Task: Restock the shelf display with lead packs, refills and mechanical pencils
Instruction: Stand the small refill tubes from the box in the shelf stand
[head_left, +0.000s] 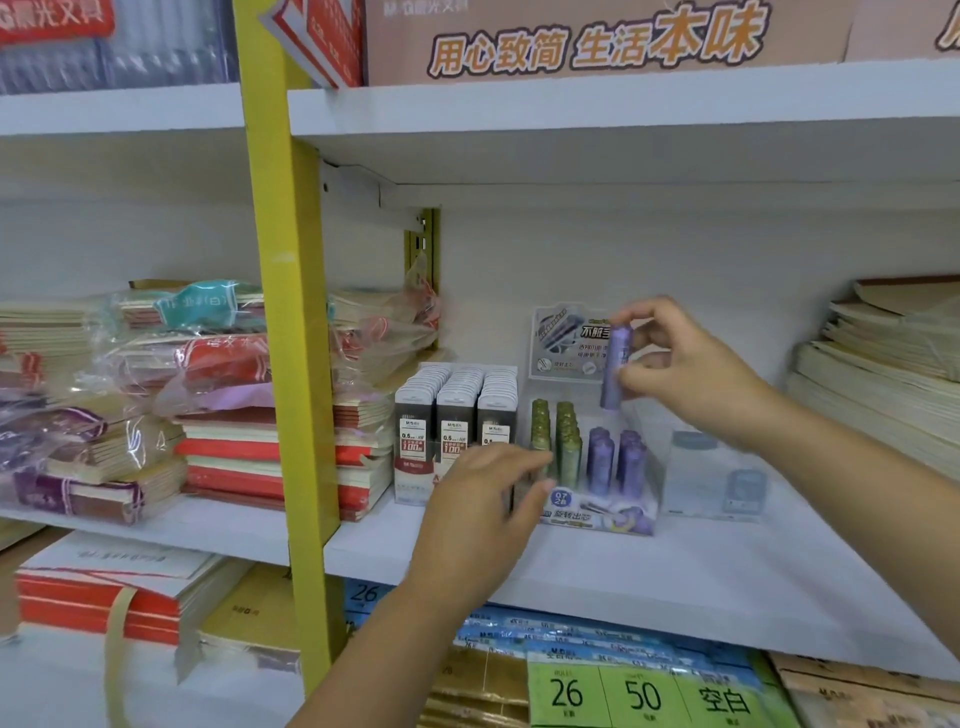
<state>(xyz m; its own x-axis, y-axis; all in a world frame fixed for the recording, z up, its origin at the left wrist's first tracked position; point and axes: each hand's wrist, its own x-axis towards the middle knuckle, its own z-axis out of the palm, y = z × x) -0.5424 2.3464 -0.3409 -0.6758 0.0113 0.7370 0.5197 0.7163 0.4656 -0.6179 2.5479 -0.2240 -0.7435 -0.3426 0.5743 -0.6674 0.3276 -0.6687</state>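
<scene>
Gripped upright by the right hand (691, 374), a purple lead tube (615, 364) is held above the display box (602, 514), whose front is touched by the relaxed left hand (483, 499); straight lowering into its purple rows (615, 460) is advised.

On shelf (675, 571): lead packs (454, 431) left of refill display (602, 512) (just beside); box (711, 475) right of display.
</scene>
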